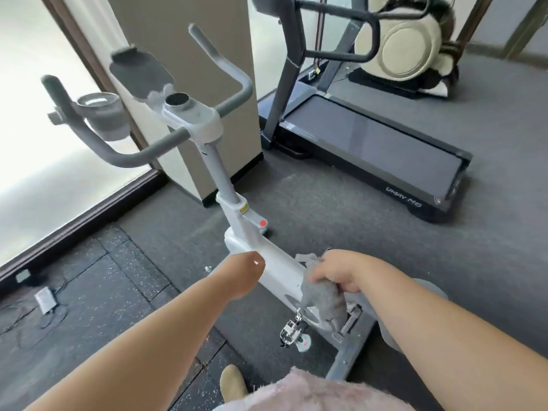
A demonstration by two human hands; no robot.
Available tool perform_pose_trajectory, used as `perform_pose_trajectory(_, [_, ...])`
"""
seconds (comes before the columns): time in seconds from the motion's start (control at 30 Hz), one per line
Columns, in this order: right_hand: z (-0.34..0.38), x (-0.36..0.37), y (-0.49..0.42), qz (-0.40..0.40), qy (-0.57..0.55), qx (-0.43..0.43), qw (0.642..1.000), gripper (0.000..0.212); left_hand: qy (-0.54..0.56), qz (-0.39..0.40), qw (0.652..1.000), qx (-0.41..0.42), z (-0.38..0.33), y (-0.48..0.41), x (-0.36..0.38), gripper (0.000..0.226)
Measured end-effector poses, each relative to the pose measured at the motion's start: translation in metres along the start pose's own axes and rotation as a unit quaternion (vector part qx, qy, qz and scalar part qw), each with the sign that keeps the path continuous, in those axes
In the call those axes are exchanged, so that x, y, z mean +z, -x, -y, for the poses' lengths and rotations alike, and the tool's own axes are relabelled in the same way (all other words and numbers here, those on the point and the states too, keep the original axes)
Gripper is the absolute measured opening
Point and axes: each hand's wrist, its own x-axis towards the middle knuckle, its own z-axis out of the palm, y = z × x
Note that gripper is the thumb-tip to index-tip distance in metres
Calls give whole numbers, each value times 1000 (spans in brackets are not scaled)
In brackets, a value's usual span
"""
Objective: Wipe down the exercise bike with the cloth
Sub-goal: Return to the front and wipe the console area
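Observation:
A white exercise bike (237, 221) with grey handlebars stands in front of me, its frame sloping down toward the lower middle. My right hand (335, 269) presses a grey cloth (321, 298) against the white frame near the pedal (292, 329). My left hand (247, 268) reaches to the frame just left of the cloth; its fingers are hidden behind the wrist, so their state is unclear.
A dark treadmill (370, 140) lies to the right on the grey carpet. A cream machine (406, 46) stands at the back right. A glass door (38, 143) and a beige pillar (189, 54) are left of the bike. My foot (234, 384) is on the floor below.

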Motion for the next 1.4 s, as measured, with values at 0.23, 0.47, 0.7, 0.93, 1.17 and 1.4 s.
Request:
perform_pose_trajectory(0.23, [81, 37, -1, -34, 262, -67, 962, 45, -59, 9, 998, -4, 55, 2, -59, 34])
perform_pose_trajectory(0.47, [187, 68, -5, -141, 337, -163, 916, 23, -104, -50, 993, 15, 103, -1, -157, 32])
perform_pose_trajectory(0.7, [290, 105, -14, -194, 368, -259, 871, 33, -101, -119, 988, 22, 168, 4, -244, 30])
perform_pose_trajectory(0.93, [357, 126, -7, -196, 388, -324, 841, 28, -33, -197, 979, 42, 198, 26, -299, 25])
perform_pose_trajectory(1.17, [415, 131, 7, -224, 404, -386, 798, 32, -14, -260, 964, 45, 212, 43, -349, 31])
perform_pose_trajectory(1.4, [466, 127, -2, -225, 356, -442, 792, 35, -44, -285, 957, 26, 221, 43, -386, 28])
